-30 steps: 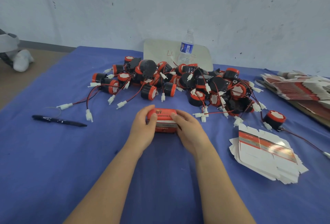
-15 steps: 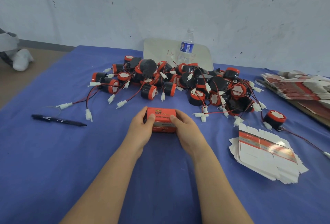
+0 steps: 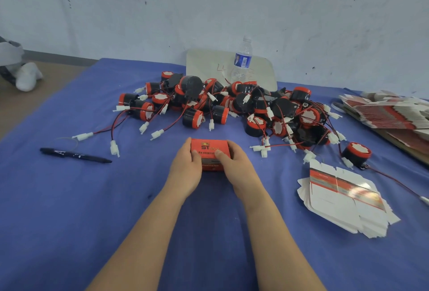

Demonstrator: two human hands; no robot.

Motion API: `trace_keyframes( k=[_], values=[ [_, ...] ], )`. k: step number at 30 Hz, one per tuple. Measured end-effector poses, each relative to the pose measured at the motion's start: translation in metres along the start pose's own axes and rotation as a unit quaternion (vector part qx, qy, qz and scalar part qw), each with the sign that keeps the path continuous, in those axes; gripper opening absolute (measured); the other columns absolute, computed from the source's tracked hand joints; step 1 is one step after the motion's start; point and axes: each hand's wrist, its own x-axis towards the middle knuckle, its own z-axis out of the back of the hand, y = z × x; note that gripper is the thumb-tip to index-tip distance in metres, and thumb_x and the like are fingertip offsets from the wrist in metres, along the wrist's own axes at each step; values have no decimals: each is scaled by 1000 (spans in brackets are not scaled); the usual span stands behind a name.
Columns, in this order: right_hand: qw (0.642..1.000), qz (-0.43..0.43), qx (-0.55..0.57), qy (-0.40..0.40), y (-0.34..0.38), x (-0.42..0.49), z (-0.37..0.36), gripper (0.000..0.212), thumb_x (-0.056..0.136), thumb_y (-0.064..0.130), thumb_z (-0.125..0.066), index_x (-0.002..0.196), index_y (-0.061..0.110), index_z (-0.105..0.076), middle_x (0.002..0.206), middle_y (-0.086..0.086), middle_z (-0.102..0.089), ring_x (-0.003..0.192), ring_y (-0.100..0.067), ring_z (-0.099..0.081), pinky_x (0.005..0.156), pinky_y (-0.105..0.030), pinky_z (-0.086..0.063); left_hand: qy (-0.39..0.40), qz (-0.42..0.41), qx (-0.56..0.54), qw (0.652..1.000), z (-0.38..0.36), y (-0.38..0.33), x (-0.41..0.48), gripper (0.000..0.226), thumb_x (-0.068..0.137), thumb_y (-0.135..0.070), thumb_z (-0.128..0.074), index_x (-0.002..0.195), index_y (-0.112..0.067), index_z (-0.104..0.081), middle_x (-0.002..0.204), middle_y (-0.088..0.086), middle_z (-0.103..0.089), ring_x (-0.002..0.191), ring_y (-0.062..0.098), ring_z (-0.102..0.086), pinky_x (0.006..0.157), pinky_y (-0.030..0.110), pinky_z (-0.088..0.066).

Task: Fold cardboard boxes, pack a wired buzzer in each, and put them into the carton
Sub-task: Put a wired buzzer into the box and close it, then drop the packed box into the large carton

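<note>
A small red box with printed lettering sits closed on the blue table at the centre. My left hand grips its left end and my right hand grips its right end, both thumbs lying on its top face. Behind it lies a heap of black-and-red wired buzzers with white connectors. One buzzer lies apart at the right. A stack of flat unfolded boxes rests to the right of my hands. No carton is in view.
A black pen lies at the left. A water bottle stands at the back in front of a white board. More flat box blanks are piled at the far right edge.
The box has turned so its red top face shows flat and closed, and both hands have shifted slightly toward me on it.
</note>
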Motion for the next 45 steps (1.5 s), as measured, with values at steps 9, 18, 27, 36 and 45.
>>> trace_keyframes(
  k=[9, 18, 27, 36, 45],
  values=[
    [998, -24, 59, -15, -2, 1, 5, 20, 103, 20, -41, 111, 25, -58, 107, 6, -65, 108, -14, -58, 91, -26, -46, -30, 1, -50, 998, 3, 5, 2, 39, 105, -23, -30, 142, -18, -42, 136, 2, -52, 119, 14, -50, 97, 25, -40],
    [1000, -5, -2, -22, 0, 0, 1, 29, 103, 20, -36, 124, 19, -56, 112, 7, -62, 100, -6, -56, 69, -9, -41, 12, 77, -311, 947, 18, 0, 6, 31, 102, -9, -38, 127, -13, -55, 122, 5, -60, 113, 17, -56, 94, 28, -45],
    [997, 38, -48, -48, -1, -4, -9, 44, 102, 26, -43, 145, 21, -40, 129, 5, -52, 115, -7, -49, 91, -14, -39, -68, -26, -64, 995, 2, 4, 0, 29, 101, -28, -44, 126, -19, -56, 118, -1, -63, 107, 14, -58, 92, 30, -47],
    [951, 182, 199, -153, 45, -58, 43, 43, 98, 13, -52, 135, 32, -43, 106, 7, -65, 92, -3, -67, 80, -25, -56, -14, -196, -235, 952, -42, -66, -35, 35, 98, -26, -48, 131, -37, -42, 135, -7, -54, 115, 1, -56, 96, 17, -46],
    [797, 187, 75, -570, 103, -230, 285, 26, 96, 24, -55, 121, 15, -52, 105, 0, -65, 95, -10, -64, 81, -22, -50, 273, -193, -327, 884, -244, -243, -197, 16, 93, -25, -60, 106, -17, -53, 100, 2, -65, 88, 13, -65, 81, 24, -53]
  ],
)
